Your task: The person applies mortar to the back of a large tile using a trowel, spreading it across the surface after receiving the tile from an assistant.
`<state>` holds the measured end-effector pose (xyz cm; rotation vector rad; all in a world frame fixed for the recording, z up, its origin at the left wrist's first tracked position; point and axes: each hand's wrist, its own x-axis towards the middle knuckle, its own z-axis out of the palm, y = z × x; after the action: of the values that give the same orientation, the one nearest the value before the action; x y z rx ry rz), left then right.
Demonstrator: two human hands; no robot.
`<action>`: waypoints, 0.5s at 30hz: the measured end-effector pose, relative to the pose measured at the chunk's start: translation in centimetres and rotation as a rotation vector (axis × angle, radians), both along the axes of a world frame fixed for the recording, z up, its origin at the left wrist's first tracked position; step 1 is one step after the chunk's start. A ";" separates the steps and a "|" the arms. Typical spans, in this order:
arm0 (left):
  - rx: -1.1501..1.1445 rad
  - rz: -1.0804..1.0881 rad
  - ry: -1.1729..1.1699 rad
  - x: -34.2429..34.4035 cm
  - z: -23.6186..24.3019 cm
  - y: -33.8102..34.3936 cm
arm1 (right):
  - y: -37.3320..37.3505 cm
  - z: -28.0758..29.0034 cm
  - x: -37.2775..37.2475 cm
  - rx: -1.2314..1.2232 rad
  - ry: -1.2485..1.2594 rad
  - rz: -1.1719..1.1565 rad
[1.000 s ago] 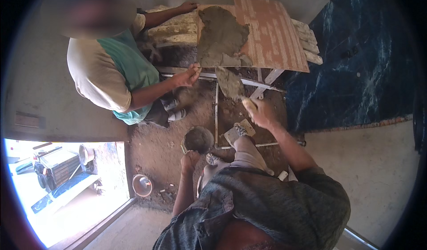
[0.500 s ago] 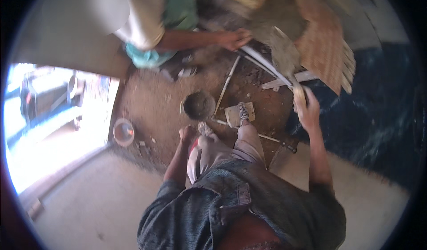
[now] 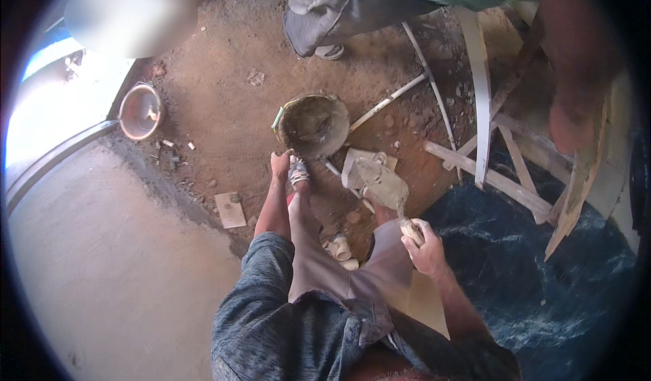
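My right hand [image 3: 425, 250] grips the wooden handle of a mortar-coated trowel [image 3: 382, 181], its flat blade pointing forward and leftward over the dirt floor. My left hand [image 3: 281, 158] is closed just below a round bucket [image 3: 329, 137] with grey mortar inside and a green grip at its side; I cannot make out what, if anything, the fingers hold. Beneath the blade, a pale square piece [image 3: 352, 164] lies by my foot, and white pipes [image 3: 390, 102] cross the floor.
A co-worker in grey trousers [image 3: 339, 5] stands ahead, their arm [image 3: 569, 120] at upper right beside wooden planks [image 3: 483, 110] and struts. A dark blue veined surface [image 3: 529, 272] lies right. A small bucket [image 3: 127, 110] sits left near a bright doorway [image 3: 57, 89] and concrete floor [image 3: 115, 259].
The view has swung down from the board spread with mortar to the floor and bucket. The trowel has come away from the board and is now lower, nearer my legs.
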<state>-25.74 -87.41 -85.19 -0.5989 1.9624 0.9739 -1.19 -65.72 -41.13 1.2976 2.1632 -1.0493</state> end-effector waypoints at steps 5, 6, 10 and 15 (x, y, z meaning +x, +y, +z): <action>0.249 0.289 -0.032 1.0 -3.7 2.5 | 1.2 -3.4 0.0 0.001 -0.038 -0.098; 0.286 0.258 0.001 1.4 -3.5 3.2 | 1.3 -3.5 0.4 0.016 -0.034 -0.086; 0.473 0.269 0.106 0.4 0.8 8.5 | 2.7 -3.5 1.1 0.090 0.026 0.023; 0.188 0.033 0.120 0.2 13.3 11.9 | 5.0 0.0 0.4 0.132 0.003 0.152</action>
<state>-25.59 -75.52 -71.94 -0.4770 1.9416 1.2242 -0.83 -60.74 -41.12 1.1657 2.3262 -0.8620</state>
